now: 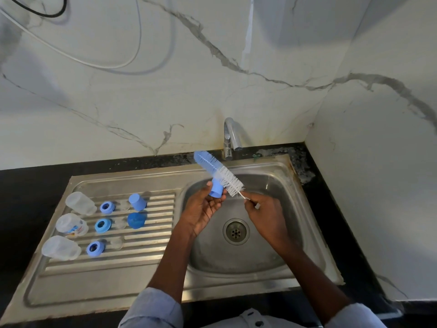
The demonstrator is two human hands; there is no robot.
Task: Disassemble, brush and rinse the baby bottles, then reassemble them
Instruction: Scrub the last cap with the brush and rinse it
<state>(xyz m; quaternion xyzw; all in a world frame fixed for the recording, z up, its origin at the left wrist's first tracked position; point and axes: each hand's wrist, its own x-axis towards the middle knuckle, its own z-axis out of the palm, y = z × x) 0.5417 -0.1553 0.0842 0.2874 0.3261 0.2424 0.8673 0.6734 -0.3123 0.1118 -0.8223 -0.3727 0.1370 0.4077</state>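
Over the sink basin (pixel 272 185) my left hand (pixel 201 209) holds a blue bottle cap (pixel 216 189) in its fingertips. My right hand (pixel 264 211) pinches the thin handle of a blue-and-white bottle brush (pixel 217 172), whose bristles lie against the cap. On the ribbed drainboard (pixel 151 247) lie three clear bottle bodies (pixel 80 202) (pixel 71 225) (pixel 61 247) on their sides. Beside them sit three blue collar rings (pixel 107 207) (pixel 102 225) (pixel 95 248), three clear teats (pixel 124 205) (pixel 120 223) (pixel 116 242) and two blue caps (pixel 137 201) (pixel 136 220).
A chrome tap (pixel 231 136) stands behind the basin; no water runs from it. The drain strainer (pixel 235 231) sits in the basin floor. Black countertop (pixel 28 185) surrounds the steel sink, with marble walls behind and to the right. Cables hang on the wall at upper left.
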